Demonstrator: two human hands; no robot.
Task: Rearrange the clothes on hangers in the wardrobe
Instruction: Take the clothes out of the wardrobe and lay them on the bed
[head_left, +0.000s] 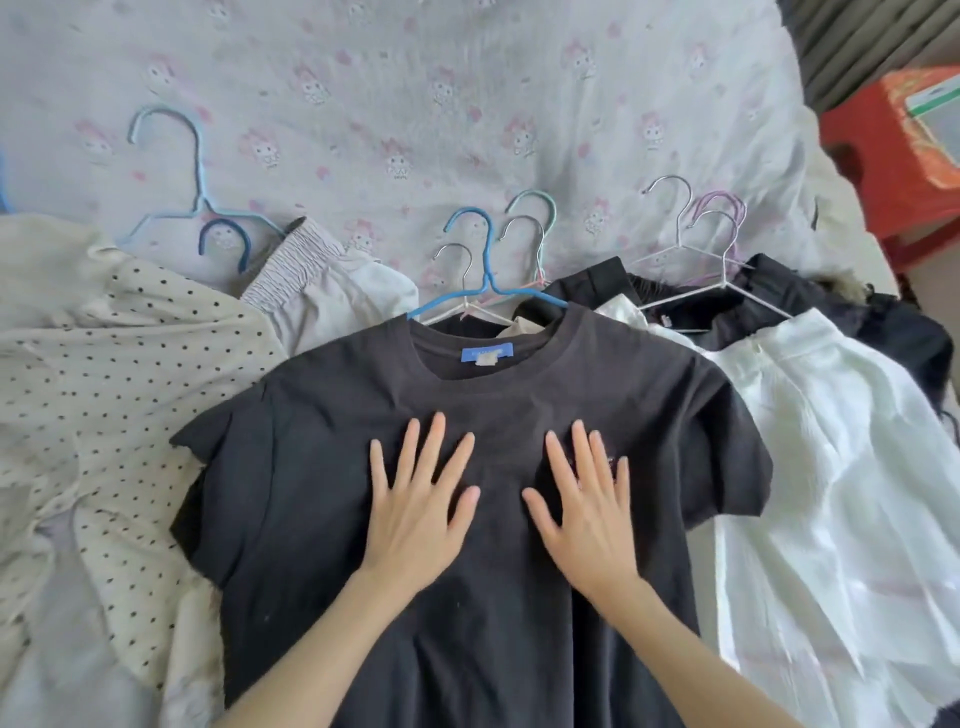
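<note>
A black T-shirt (467, 395) on a blue hanger (485, 270) lies flat on the bed in the middle of the view. My left hand (415, 504) presses on its chest with fingers spread straight. My right hand (587, 504) lies flat beside it, also spread on the fabric. Under the shirt's collar more hangers (524, 228) and other garments peek out. A white skirt (831, 467) on a wire hanger (722, 260) lies to the right. A cream polka-dot garment (104, 374) lies to the left.
The bed sheet (389, 104) with a pink cartoon print fills the far half. A bare light-blue hanger (182, 171) lies at far left on it. Black clothes (893, 322) pile at the right. A red stool (898, 171) stands beyond the bed's right corner.
</note>
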